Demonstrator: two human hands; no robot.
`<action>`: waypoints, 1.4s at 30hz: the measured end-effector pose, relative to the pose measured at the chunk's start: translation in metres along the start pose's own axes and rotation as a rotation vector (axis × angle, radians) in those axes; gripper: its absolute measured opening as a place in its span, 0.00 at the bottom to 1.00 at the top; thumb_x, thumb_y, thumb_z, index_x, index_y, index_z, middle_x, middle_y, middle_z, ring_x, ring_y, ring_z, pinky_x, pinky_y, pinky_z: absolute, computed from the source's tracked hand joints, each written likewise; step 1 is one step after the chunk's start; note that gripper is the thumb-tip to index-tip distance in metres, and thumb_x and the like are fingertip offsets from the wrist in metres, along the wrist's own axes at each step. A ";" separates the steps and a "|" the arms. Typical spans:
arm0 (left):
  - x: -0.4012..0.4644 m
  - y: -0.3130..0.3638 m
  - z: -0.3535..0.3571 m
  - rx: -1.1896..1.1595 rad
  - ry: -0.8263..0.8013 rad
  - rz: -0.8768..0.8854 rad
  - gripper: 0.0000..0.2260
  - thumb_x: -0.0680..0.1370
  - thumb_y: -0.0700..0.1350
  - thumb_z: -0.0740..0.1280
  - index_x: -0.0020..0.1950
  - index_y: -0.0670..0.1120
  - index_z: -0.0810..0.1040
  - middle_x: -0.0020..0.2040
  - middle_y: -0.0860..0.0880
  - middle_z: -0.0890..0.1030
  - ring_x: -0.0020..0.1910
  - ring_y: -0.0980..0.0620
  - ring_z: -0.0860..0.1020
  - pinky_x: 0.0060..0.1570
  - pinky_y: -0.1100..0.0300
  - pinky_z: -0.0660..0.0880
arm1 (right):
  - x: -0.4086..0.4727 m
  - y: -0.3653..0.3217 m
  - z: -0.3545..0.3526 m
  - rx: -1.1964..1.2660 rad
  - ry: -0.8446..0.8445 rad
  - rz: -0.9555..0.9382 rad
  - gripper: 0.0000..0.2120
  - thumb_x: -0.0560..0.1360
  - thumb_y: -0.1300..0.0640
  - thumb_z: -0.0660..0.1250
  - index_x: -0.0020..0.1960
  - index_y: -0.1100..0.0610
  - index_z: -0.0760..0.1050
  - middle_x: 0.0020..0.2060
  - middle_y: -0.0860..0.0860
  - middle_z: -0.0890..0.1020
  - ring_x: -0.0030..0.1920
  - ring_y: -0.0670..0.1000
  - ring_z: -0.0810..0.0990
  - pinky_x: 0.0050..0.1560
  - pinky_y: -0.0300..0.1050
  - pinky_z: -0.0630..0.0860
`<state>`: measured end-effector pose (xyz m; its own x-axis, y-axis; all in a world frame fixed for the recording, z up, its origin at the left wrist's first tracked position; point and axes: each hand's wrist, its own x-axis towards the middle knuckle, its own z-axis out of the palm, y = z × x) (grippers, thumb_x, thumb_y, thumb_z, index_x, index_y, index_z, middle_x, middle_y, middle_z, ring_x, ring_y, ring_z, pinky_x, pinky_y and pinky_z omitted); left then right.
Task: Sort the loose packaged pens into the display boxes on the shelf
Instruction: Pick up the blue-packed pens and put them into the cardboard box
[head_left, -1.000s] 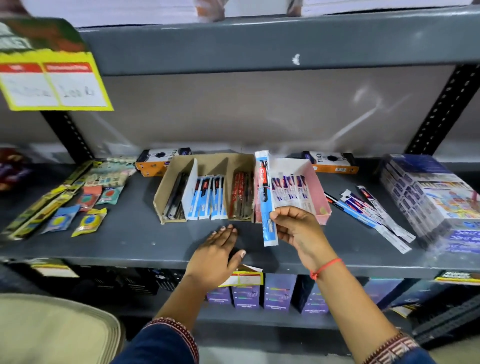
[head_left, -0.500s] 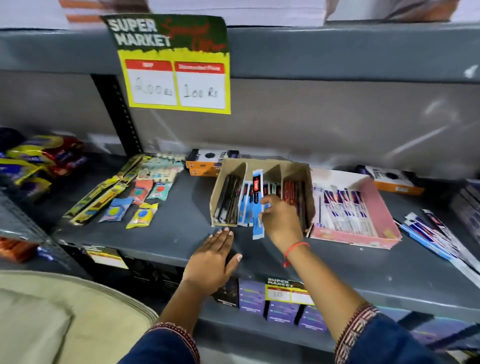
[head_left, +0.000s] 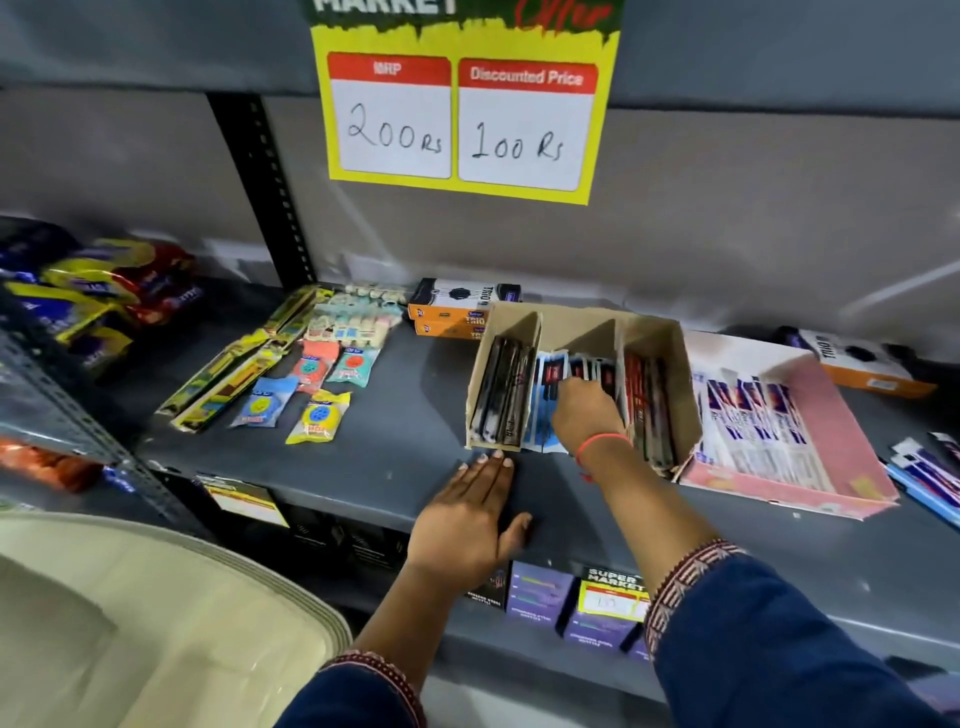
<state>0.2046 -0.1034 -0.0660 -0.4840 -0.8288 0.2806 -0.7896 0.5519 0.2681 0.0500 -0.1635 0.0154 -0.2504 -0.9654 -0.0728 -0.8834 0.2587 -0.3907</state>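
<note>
Centre frame, your right hand (head_left: 587, 413) presses blue pen packs (head_left: 545, 415) into the cardboard box (head_left: 654, 332) (fingers' grip hidden); left hand (head_left: 467, 519) lies flat, fingers spread.

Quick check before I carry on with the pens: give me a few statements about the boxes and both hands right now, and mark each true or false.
1. The right hand reaches into the middle compartment of the brown box, among the blue pen packs. True.
2. The left hand holds a pen pack. False: it lies flat and empty on the shelf, in front of the brown box.
3. The pink box stands left of the brown box. False: it stands to its right.
4. The brown box's left compartment holds dark packs. True.
5. Loose pen packs lie on the shelf right of the pink box. True.
</note>
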 end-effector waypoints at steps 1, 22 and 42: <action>0.001 -0.001 0.000 0.011 0.007 -0.001 0.28 0.74 0.58 0.52 0.66 0.40 0.69 0.64 0.40 0.75 0.63 0.43 0.72 0.65 0.48 0.62 | 0.000 -0.001 0.000 -0.028 0.009 -0.016 0.15 0.74 0.70 0.54 0.57 0.69 0.74 0.56 0.67 0.79 0.57 0.66 0.78 0.56 0.55 0.76; 0.022 0.106 0.036 0.025 -0.190 0.329 0.24 0.80 0.55 0.51 0.72 0.43 0.57 0.73 0.43 0.61 0.72 0.47 0.58 0.69 0.61 0.43 | -0.056 0.113 -0.070 0.077 0.556 -0.023 0.18 0.74 0.64 0.57 0.62 0.57 0.75 0.53 0.63 0.82 0.52 0.64 0.80 0.46 0.53 0.77; 0.071 0.209 0.081 0.031 -0.299 0.487 0.26 0.80 0.57 0.46 0.74 0.46 0.48 0.76 0.47 0.50 0.74 0.52 0.47 0.67 0.62 0.36 | -0.064 0.300 -0.104 -0.124 0.183 0.447 0.16 0.76 0.61 0.57 0.61 0.60 0.76 0.58 0.63 0.79 0.63 0.63 0.73 0.60 0.54 0.73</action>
<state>-0.0255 -0.0539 -0.0651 -0.8769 -0.4719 0.0910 -0.4571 0.8775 0.1451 -0.2401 -0.0209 -0.0021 -0.6709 -0.7404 -0.0412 -0.7116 0.6585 -0.2448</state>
